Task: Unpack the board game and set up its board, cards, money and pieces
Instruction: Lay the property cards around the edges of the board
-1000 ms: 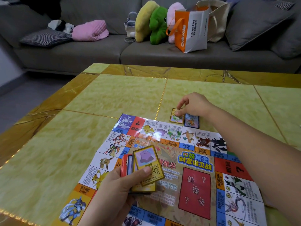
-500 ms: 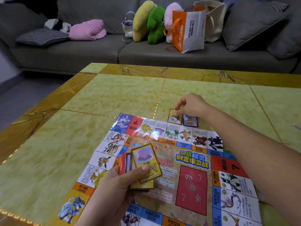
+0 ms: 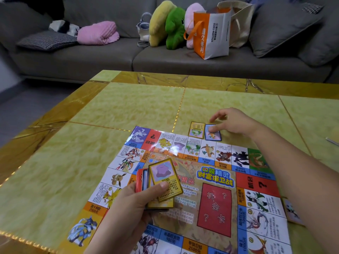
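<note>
The paper game board (image 3: 216, 182) lies flat on the yellow-green table (image 3: 128, 107). My left hand (image 3: 128, 204) grips a stack of cards (image 3: 161, 182) above the board's left part, thumb on the top yellow card with a purple creature. Beyond the board's far edge lie two cards side by side: a yellow-framed card (image 3: 196, 129) and a blue-framed card (image 3: 212, 133). My right hand (image 3: 231, 121) hovers at the blue card, fingers loosely extended, a fingertip touching its top.
Another card (image 3: 291, 211) lies off the board's right edge. A thin white object (image 3: 333, 141) sits at the table's right. Behind the table stands a grey sofa (image 3: 110, 57) with cushions, plush toys and an orange-and-white bag (image 3: 212, 32).
My right hand has let go of the yellow-framed card and shifted right onto the blue-framed card. The left hand keeps holding the stack.
</note>
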Demonstrator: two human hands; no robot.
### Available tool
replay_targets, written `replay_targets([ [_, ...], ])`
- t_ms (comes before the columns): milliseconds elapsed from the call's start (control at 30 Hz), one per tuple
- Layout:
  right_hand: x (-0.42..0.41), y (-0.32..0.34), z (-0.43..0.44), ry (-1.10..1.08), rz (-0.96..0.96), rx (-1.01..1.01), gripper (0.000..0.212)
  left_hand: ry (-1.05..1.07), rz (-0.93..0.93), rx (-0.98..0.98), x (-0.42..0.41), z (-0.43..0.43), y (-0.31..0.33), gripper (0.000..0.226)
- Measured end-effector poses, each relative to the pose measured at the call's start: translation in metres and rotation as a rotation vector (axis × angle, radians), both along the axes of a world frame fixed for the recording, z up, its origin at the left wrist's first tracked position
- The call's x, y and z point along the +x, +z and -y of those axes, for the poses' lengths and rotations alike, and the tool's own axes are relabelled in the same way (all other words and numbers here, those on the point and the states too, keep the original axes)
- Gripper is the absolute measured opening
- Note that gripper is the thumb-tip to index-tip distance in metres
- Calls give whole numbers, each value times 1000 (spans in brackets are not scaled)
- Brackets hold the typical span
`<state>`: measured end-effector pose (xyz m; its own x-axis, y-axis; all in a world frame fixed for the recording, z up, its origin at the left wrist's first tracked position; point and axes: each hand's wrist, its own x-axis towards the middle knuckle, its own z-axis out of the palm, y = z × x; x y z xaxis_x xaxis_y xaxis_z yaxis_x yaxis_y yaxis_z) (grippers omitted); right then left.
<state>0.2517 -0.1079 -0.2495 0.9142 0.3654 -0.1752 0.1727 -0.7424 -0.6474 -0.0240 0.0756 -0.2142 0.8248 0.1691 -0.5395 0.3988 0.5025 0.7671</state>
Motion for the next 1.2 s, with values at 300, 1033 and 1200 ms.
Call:
replay_targets([
  [300, -2, -9, 2, -80, 64, -10, 25, -1, 12, 11, -1, -2, -3, 41],
  [1033, -191, 66, -19, 145, -241, 482, 29, -96, 170, 93, -10, 14, 12, 25],
  [1200, -212, 52, -6, 71, -248, 464, 18, -147, 127, 75, -12, 16, 7, 31],
])
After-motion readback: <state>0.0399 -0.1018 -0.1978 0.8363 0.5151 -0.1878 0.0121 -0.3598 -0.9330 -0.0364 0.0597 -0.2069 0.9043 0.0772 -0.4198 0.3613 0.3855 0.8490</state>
